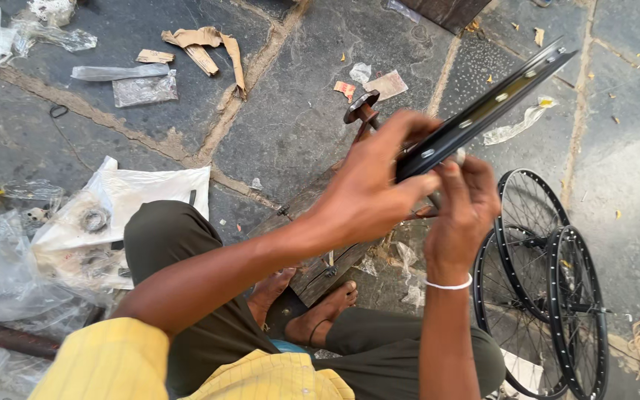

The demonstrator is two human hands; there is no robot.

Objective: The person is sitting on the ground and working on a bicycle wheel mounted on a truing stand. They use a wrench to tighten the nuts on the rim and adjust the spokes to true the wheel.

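I hold a black bicycle wheel rim [495, 102] edge-on in front of me, slanting up to the right, with round spoke holes along it. My left hand [368, 185] is shut around its lower end. My right hand [464, 211], with a white band on the wrist, pinches the rim from below, fingers at a hole near my left hand. What the fingertips pinch is too small to tell. Under my hands a rusty metal stand [362, 111] rises from a wooden block [312, 211] held by my bare feet.
Two spoked black wheels [550, 274] stand at the right on the stone floor. A white plastic sheet [138, 192] with a round bearing [95, 219] lies at left among clear wrappers. Cardboard scraps [201, 46] lie farther away.
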